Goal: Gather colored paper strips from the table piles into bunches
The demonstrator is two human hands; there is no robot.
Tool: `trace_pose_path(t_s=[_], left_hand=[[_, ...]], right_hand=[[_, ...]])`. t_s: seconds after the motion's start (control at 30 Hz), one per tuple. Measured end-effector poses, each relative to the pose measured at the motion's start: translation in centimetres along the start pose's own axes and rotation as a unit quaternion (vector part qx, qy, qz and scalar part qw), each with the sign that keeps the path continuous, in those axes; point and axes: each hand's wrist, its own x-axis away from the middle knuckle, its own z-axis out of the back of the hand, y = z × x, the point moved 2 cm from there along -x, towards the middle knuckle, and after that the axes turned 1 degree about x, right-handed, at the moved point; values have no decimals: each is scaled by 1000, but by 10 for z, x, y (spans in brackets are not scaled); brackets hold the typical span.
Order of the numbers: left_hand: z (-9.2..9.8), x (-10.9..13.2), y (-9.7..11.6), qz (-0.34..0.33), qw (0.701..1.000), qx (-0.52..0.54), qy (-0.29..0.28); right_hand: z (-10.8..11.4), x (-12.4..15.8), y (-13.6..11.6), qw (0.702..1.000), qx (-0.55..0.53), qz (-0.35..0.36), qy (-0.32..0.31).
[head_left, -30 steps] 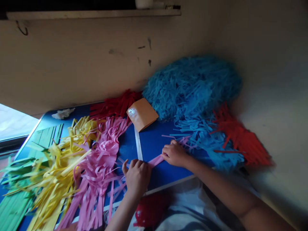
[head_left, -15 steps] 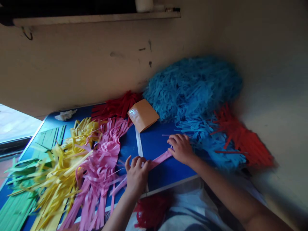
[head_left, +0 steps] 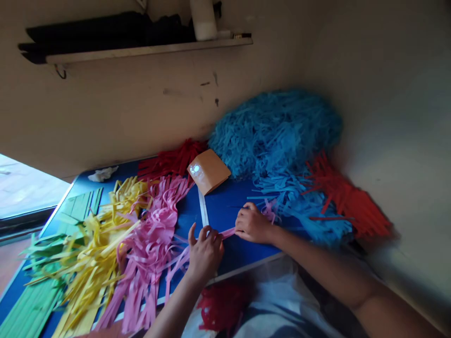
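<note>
Below a narrow shelf on a dull, marked wall, a blue table carries fringed paper in several colours, and the person's bare forearms stretch over its near edge. What catches my eye is a narrow pink strip bridging the gap between the two hands: its long axis runs crosswise, slanting slightly away from the body toward the right. The left hand sits at the nearer end, fingers bent over the strip, the little finger lifted clear; the right hand has its fingers curled in at the farther end. Both seem to grip it, though the pinch itself is hidden from me, and neither hand is the closer, since each touches it. Pink fringe lies just left of the left hand, next to yellow fringe, while a few pink curls show past the right hand, beside the big blue heap. A folded orange card rests beyond, touching neither hand.
</note>
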Motion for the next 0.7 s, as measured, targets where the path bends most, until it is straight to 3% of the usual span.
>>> trace_pose_path(t_s=[0.13, 0.23, 0.37, 0.53, 0.7], left_hand=[[-6, 8, -4, -5, 999, -18, 32], [-6, 18, -10, -10, 1000, -16, 13], [0, 26, -19, 9, 1000, -10, -13], [0, 17, -26, 60, 998, 33, -16], [-8, 10, -28, 78, 995, 32, -57]], right_hand=[[-1, 1, -15, 998, 51, 22, -2], [-3, 11, -12, 998, 64, 21, 14], [-5, 29, 9, 997, 10, -37, 68], [-10, 33, 26, 985, -77, -144, 55], [-8, 25, 26, 980, -71, -179, 43]])
